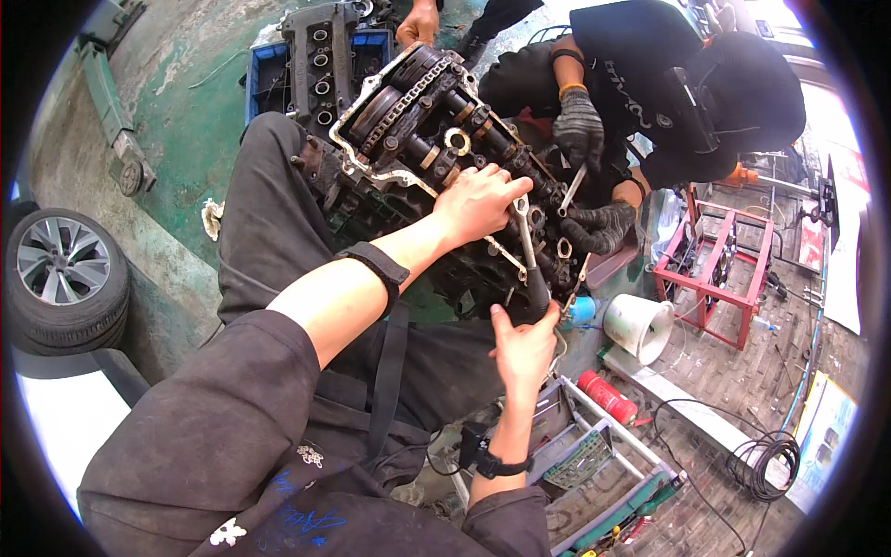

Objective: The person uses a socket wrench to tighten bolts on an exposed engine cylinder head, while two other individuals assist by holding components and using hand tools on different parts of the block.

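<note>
A greasy engine (pixel 399 121) with an exposed timing chain and camshafts fills the upper middle. A long ratchet (pixel 527 241) lies angled over its right part. My left hand (pixel 473 200) is curled over the ratchet's head. My right hand (pixel 526 343) grips the dark lower end of its handle, thumb to the left. To the right, a co-worker's upper gloved hand (pixel 580 121) holds a wrench (pixel 573 190) on the engine; their lower gloved hand (pixel 599 229) is beside it, close to my left hand.
The co-worker (pixel 668 111) leans in; another person's hand (pixel 418 23) is above. A blue crate (pixel 255 79) holds parts. Around are a wheel (pixel 65 265), a white bucket (pixel 626 330), a red frame (pixel 705 283), a red cylinder (pixel 608 395), a tool cart (pixel 594 473) and coiled cable (pixel 761 464).
</note>
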Motion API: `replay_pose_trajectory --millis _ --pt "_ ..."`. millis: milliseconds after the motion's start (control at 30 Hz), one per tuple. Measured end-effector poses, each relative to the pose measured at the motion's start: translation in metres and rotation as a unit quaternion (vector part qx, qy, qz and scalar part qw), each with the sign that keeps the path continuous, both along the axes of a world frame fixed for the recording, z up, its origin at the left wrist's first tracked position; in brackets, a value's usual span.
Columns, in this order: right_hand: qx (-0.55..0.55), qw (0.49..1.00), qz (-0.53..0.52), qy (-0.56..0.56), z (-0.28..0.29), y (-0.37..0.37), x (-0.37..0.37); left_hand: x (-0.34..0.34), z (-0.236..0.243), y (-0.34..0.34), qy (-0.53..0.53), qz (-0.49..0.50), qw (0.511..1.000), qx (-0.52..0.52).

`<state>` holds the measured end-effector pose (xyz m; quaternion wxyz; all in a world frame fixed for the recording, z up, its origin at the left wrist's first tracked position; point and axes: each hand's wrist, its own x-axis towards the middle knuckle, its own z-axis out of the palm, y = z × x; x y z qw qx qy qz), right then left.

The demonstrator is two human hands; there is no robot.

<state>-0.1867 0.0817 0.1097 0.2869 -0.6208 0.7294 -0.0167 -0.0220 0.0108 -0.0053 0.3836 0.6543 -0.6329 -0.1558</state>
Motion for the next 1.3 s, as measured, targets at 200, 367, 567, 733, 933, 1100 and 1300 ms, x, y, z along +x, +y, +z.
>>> replay_pose_trajectory --millis 200,367,567,733,933,1100,1300 --pt "0.027 0.999 0.010 -0.016 0.009 0.037 0.018 -0.001 -0.002 -0.001 0.002 0.014 0.999 -0.037" --pt "0.069 0.997 0.014 -0.026 0.013 0.048 0.028 -0.001 -0.002 0.001 0.013 0.017 0.999 -0.024" --pt "-0.098 0.946 0.231 0.206 -0.004 0.001 -0.023 -0.001 -0.004 -0.001 -0.013 -0.003 0.999 -0.042" --pt "-0.233 0.897 0.252 0.279 -0.010 -0.051 -0.045 0.000 -0.004 -0.004 -0.004 0.009 0.999 -0.030" --pt "-0.305 0.894 0.248 0.213 -0.033 -0.102 -0.057 -0.004 -0.002 -0.004 -0.010 0.025 0.998 -0.061" --pt "-0.298 0.908 0.266 0.124 -0.041 -0.092 -0.053 -0.001 -0.003 0.005 -0.008 0.018 1.000 -0.022" --pt "-0.255 0.922 0.279 0.091 -0.031 -0.055 -0.046 -0.001 0.004 0.003 0.005 0.016 1.000 0.016"
